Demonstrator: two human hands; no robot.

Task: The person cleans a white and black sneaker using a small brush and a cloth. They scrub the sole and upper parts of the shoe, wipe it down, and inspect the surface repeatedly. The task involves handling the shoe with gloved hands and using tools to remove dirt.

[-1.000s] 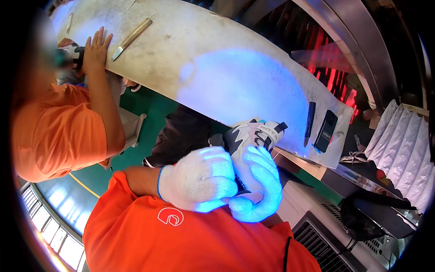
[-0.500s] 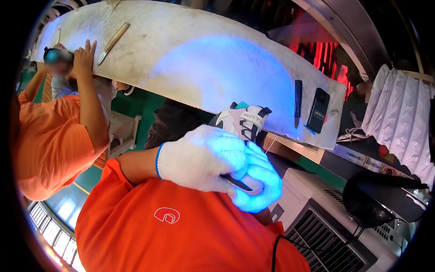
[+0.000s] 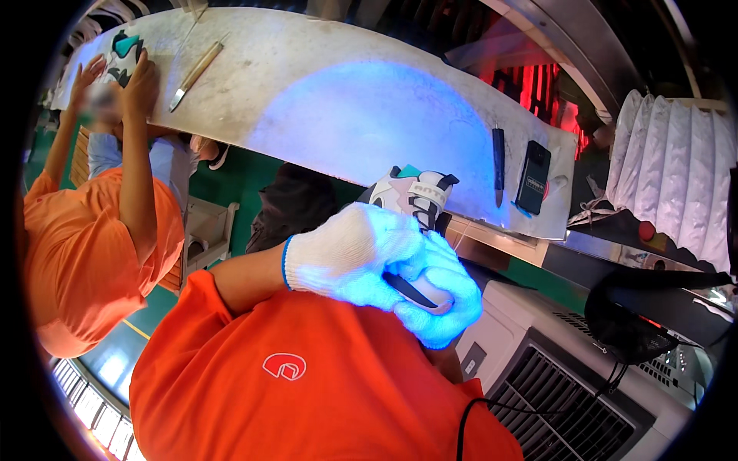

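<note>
Two white-gloved hands, left and right, close firmly around a white sneaker, toe pointing toward one o'clock.

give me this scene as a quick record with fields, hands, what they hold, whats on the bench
left hand: left hand, white knit glove, wrapped over the sneaker's heel end
right hand: right hand, white glove, cupping the sneaker from below
held item: white sneaker with black and teal trim
bench: white worktable, lit blue in the middle
on bench: wooden-handled tool, dark pen-like tool, black phone
nearby: co-worker's hand on a second shoe
</note>
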